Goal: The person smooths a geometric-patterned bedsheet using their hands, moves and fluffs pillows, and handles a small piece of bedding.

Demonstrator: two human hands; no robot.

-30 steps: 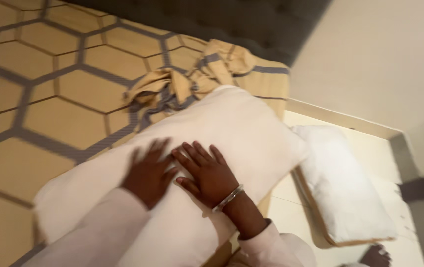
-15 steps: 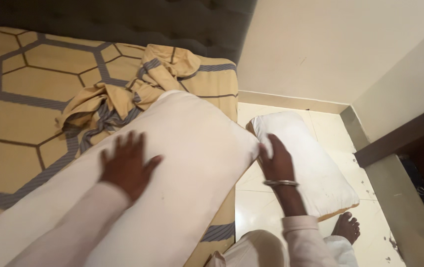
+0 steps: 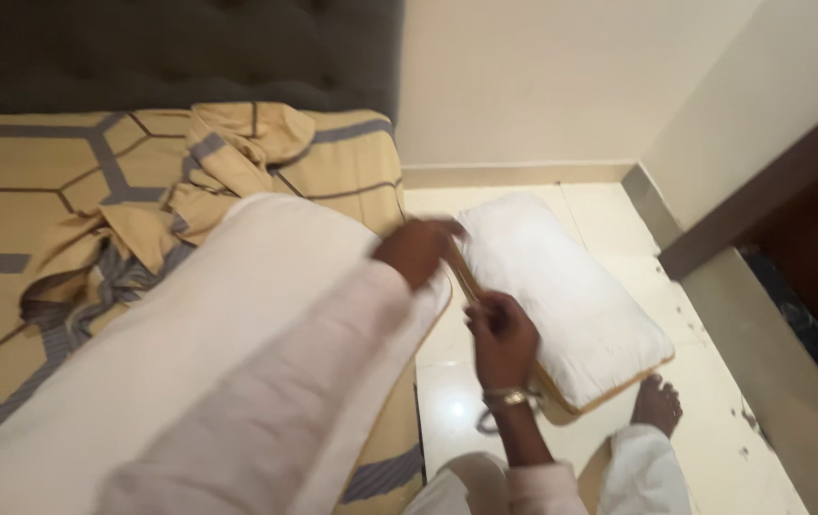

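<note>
Gripping floor pillow (image 3: 571, 296) at frame centre | left hand (image 3: 418, 250) clasps its upper corner | right hand (image 3: 501, 334) pinches its near edge | bed (image 3: 8, 205) left.

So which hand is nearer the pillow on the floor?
Right. The right hand is at the floor pillow's near edge; the left hand is beside its top corner, over the bed pillow.

Two pillows. Big pillow (image 3: 189, 334): cream, plump, long, lying slantwise across the bed, near end overhanging the bed's edge toward the floor. Small pillow (image 3: 561, 286): white, rectangular, with a tan underside or cover showing along its edge, lying flat on the pale floor just beside the bed, set at an angle. Near corner of the small one apparently lifted a little, though blur hides the contact.
</note>
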